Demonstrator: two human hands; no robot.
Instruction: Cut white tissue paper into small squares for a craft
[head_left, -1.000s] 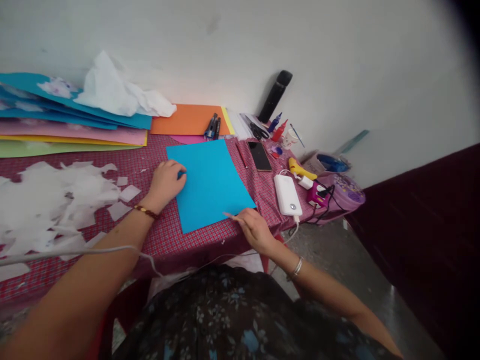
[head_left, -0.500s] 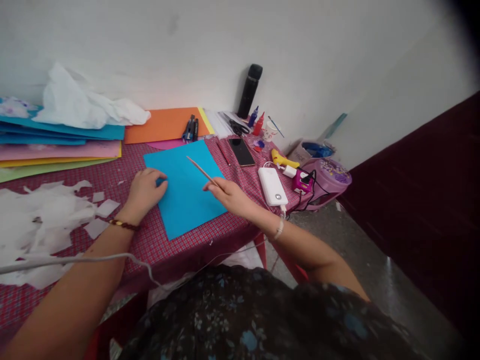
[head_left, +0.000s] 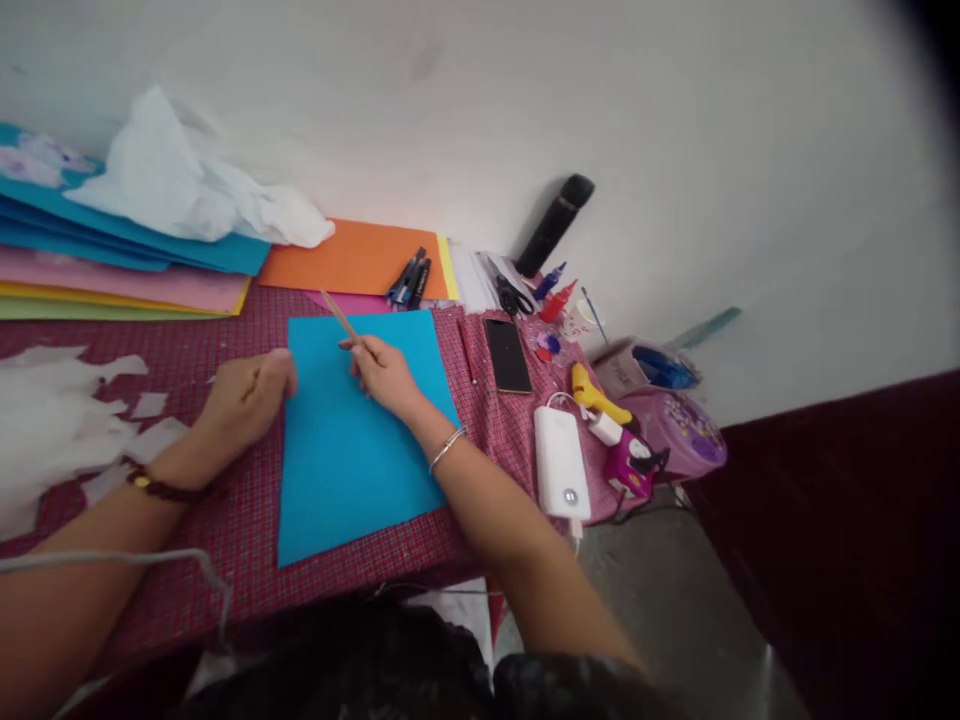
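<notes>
A bright blue sheet of paper (head_left: 352, 470) lies flat on the checked tablecloth in front of me. Over its upper part, my right hand (head_left: 382, 372) is closed around a thin, light-brown wooden stick (head_left: 339, 314), pencil-like in shape, whose free end points up and away to the left. My left hand (head_left: 251, 395) rests at the sheet's left edge with its fingers curled in. Whether anything is between those fingers is hidden.
Torn white tissue (head_left: 60, 430) lies left, below stacked coloured paper (head_left: 120, 285). Behind are an orange sheet (head_left: 337, 255), cutters (head_left: 409, 280), scissors (head_left: 511, 295) and a black bottle (head_left: 555, 225). Rightward sit a phone (head_left: 508, 355), power bank (head_left: 561, 465) and yellow glue gun (head_left: 598, 398).
My left hand's fingers have curled in from lying spread on the sheet's edge. The right hand with the stick has shifted left and farther up the sheet. The view has tilted.
</notes>
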